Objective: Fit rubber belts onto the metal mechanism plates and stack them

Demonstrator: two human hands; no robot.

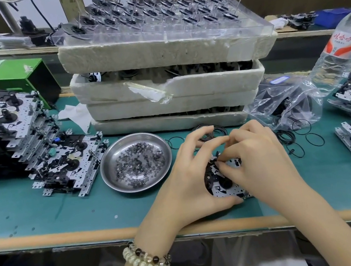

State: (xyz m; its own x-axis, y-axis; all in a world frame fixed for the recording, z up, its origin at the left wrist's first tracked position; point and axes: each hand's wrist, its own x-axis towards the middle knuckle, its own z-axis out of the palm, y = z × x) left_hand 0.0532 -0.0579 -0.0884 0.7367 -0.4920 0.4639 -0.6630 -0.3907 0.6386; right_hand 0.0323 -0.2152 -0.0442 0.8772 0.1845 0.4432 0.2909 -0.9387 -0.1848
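At the edge of the bench [45, 205] our left hand [189, 175] curls round the left side of the mechanism plate [224, 185]. Our right hand [256, 158] covers its right side, fingertips pinching its top. Any belt there is hidden. Loose rubber belts [207, 136] lie just beyond.

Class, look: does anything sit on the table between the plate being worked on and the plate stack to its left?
Yes: the steel dish of washers sits between the plate and the left stack.
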